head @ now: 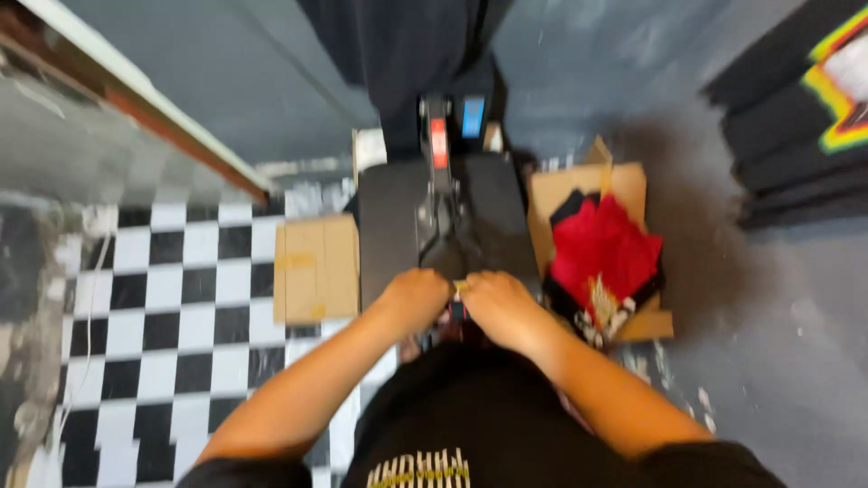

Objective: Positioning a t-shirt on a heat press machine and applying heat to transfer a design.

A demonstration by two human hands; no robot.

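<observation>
Directly below the camera, the left hand [418, 295] and right hand [495, 305] clench side by side on the handle [457, 307] at the near edge of a black heat press [389, 226]; its lever arm [440, 194] runs lengthwise away from the person; flat cardboard [316, 268] lies left on checkered floor [163, 307]; a cardboard box [624, 185] right holds red and black garments [604, 248].

The person wears a black short-sleeved shirt [470, 407] with a pale, partly yellowish print low on the front [418, 470], leaving both forearms bare to the hands.
</observation>
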